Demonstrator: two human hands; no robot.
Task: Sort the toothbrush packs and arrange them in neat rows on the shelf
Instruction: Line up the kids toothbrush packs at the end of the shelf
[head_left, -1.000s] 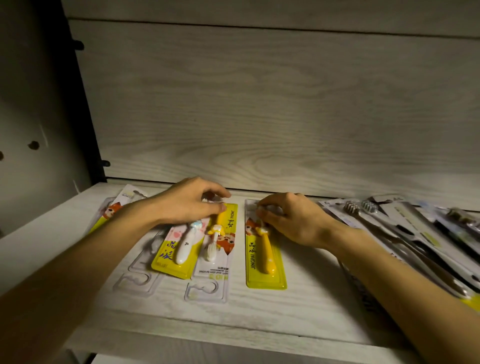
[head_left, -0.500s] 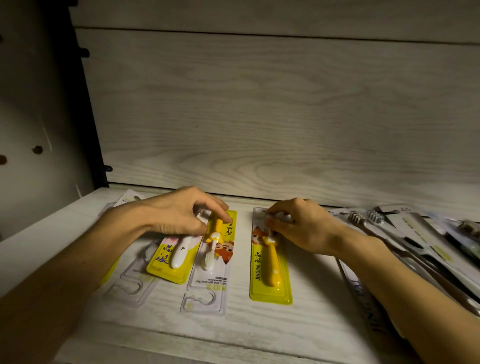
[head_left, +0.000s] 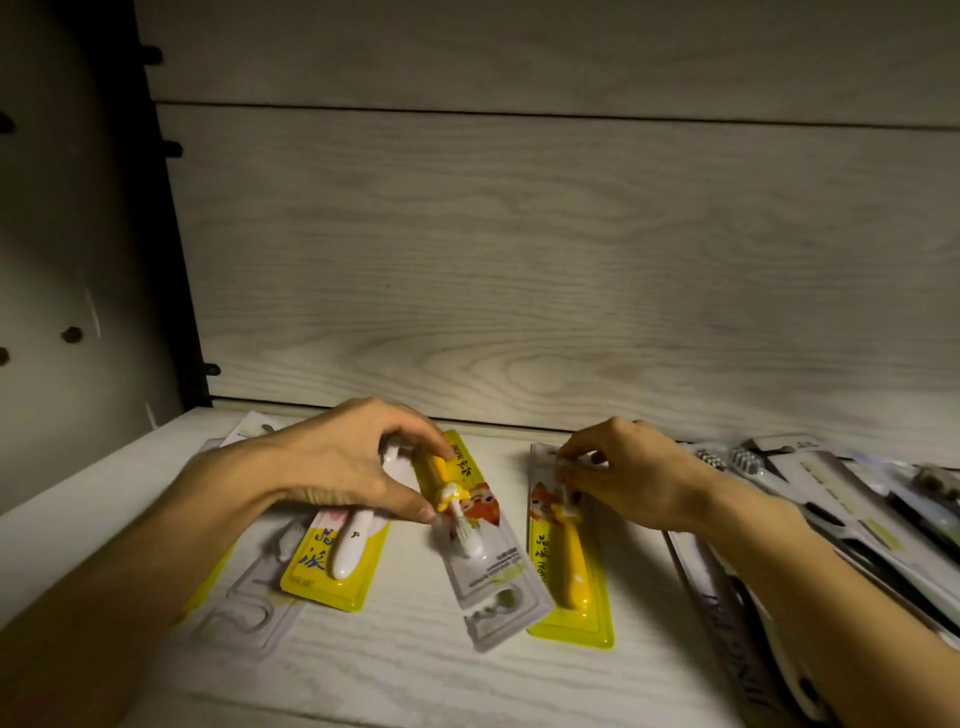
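Observation:
Several small yellow toothbrush packs lie side by side on the pale wooden shelf (head_left: 519, 686). My left hand (head_left: 343, 467) pinches the middle pack (head_left: 483, 540), which holds a yellow and white brush and lies tilted, its lower end swung right. To its left sits a yellow pack with a white brush (head_left: 337, 561), partly under my left hand, and beyond it a further pack (head_left: 244, 613) under my forearm. My right hand (head_left: 628, 478) pinches the top of the right yellow pack (head_left: 569, 571) with an orange-yellow brush.
A loose pile of long adult toothbrush packs (head_left: 831, 499) spreads over the right end of the shelf, some under my right forearm. The wooden back wall (head_left: 519, 260) stands just behind the packs. A dark upright with pegs (head_left: 176, 260) borders the left side.
My left hand has lifted its fingers and turned the middle pack, so its lower end now points right towards the right pack. My right hand keeps its pinch on the right pack's top.

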